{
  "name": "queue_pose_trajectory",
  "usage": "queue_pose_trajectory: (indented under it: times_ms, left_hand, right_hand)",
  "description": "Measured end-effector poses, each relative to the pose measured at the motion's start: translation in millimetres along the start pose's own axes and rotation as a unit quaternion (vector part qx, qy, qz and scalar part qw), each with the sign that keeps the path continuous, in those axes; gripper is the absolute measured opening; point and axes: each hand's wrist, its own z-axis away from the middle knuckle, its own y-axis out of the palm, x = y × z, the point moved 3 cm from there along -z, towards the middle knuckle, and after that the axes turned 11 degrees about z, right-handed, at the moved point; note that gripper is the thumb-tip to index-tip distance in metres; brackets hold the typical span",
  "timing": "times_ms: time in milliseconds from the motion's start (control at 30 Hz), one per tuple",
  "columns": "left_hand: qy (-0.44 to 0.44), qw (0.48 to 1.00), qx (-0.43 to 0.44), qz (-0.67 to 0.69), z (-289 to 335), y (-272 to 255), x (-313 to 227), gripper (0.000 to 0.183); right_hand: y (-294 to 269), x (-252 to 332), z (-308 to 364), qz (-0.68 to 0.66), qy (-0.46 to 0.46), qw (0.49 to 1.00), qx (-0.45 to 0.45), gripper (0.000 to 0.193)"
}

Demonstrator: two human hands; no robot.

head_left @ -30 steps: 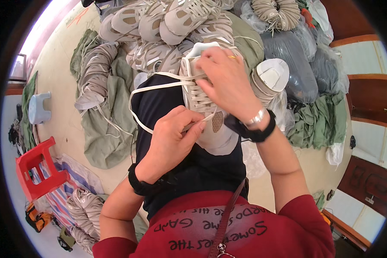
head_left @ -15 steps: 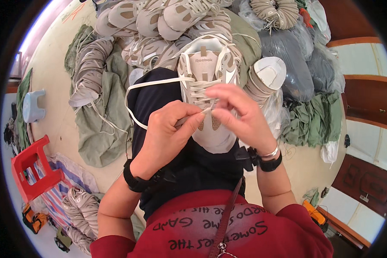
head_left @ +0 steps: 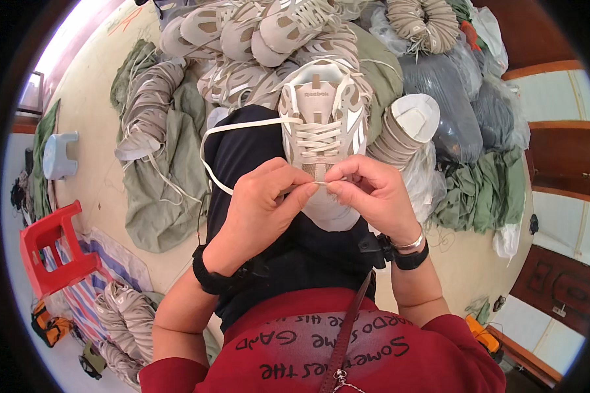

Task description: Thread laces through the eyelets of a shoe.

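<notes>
A beige and white sneaker (head_left: 313,103) rests on my lap, toe toward me. Cream lace crosses its upper part, and a long loop of shoelace (head_left: 211,134) hangs out to the left over my dark trousers. Above the toe, my left hand (head_left: 269,196) pinches a short stretch of lace between thumb and fingertips. My right hand (head_left: 373,193) pinches the same stretch close beside it, so the fingertips nearly meet. Both hands partly cover the front of the sneaker.
Beyond my lap lies a heap of similar sneakers (head_left: 242,36). Nested shoe uppers (head_left: 144,108) lie on green cloth at left, and another stack (head_left: 406,128) stands at right by grey plastic bags (head_left: 439,105). A red stool (head_left: 56,249) and blue stool (head_left: 60,156) stand left.
My right hand has come down from over the laces and closed on the lace beside my left fingertips. The left hand keeps its pinch. The view has shifted slightly.
</notes>
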Motion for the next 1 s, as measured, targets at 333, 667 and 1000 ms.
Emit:
queue_pose_trajectory:
  times_ms: [333,667,1000]
  left_hand:
    - [0.001,0.999,-0.032,0.028,-5,6,-5,0.012]
    - [-0.001,0.996,-0.081,-0.033,-39,-19,15,0.009]
    - [0.033,0.984,-0.062,-0.161,-75,-21,30,0.014]
  right_hand:
    - [8,-5,0,-0.011,-0.013,1.000,-0.021,0.007]
    - [-5,-13,-19,-0.141,0.057,0.988,-0.012,0.045]
    - [6,-17,-42,-0.178,0.123,0.975,0.044,0.059]
